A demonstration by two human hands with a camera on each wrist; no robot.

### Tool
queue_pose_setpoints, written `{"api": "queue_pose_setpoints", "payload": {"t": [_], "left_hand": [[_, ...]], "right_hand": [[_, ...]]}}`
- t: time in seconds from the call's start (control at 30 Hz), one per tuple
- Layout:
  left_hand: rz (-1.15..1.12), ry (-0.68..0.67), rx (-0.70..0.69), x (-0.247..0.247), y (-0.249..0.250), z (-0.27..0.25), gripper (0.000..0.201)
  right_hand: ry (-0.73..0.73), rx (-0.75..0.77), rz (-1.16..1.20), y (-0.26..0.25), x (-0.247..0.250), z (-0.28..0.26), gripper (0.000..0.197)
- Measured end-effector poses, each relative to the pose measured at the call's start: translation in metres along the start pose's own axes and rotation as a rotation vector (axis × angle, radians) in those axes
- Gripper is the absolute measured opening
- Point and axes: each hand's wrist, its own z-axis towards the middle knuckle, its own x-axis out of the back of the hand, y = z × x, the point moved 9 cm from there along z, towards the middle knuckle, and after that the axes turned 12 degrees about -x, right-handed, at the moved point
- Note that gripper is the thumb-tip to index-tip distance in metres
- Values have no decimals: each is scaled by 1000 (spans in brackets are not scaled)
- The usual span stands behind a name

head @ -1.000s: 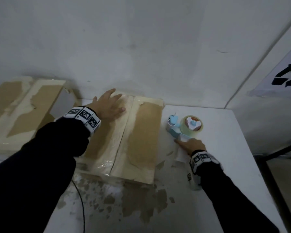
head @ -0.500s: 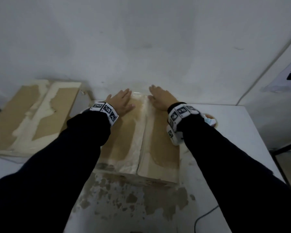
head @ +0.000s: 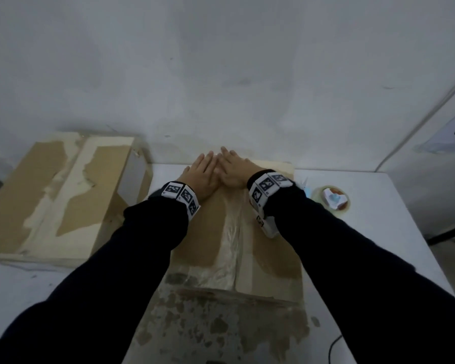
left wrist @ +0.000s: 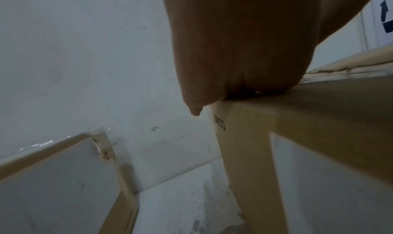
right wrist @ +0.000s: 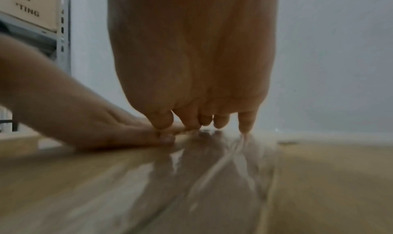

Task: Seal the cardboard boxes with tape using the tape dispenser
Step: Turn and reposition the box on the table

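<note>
A brown cardboard box [head: 279,261] lies in front of me with shiny clear tape [head: 231,240] along its middle seam. My left hand [head: 201,170] and right hand [head: 233,166] lie flat, fingers straight, side by side on the far end of that seam. In the right wrist view the right hand's fingertips [right wrist: 204,120] press the glossy tape [right wrist: 212,178], and the left hand [right wrist: 89,125] lies flat beside them. In the left wrist view the left hand [left wrist: 234,52] rests on the box top [left wrist: 329,128]. The tape dispenser [head: 331,198], holding a roll, sits on the table right of the box, untouched.
A second cardboard box [head: 55,198] with torn, patchy flaps lies at the left against the wall. The white table [head: 394,206] ends at the right, with floor beyond. A wall stands close behind the boxes. A dark cable [head: 335,345] lies near the table's front right.
My right hand left the tape dispenser and came onto the box. Both hands then slid together to the far end of the taped seam.
</note>
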Motion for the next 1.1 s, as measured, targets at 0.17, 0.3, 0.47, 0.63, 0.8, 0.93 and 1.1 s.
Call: {"api": "queue_pose_setpoints", "payload": {"t": [0.17, 0.3, 0.47, 0.63, 0.8, 0.93, 1.1], "left_hand": [[49, 36, 0, 4, -1, -3, 61], [43, 24, 0, 3, -3, -2, 66], [-18, 40, -12, 0, -4, 1, 66], [-21, 34, -7, 0, -6, 0, 66], [-4, 57, 10, 1, -5, -6, 65], [-13, 53, 13, 1, -4, -5, 65], [-15, 61, 7, 1, -3, -8, 65]], "right_hand": [[-51, 26, -5, 4, -3, -8, 58], [-58, -60, -26, 60, -1, -21, 57], [-63, -109, -19, 93, -10, -31, 56], [-70, -100, 8, 89, -7, -32, 55], [-16, -208, 48, 123, -11, -42, 60], [-67, -206, 58, 126, -12, -43, 59], [-67, -196, 244, 131, -3, -48, 61]]}}
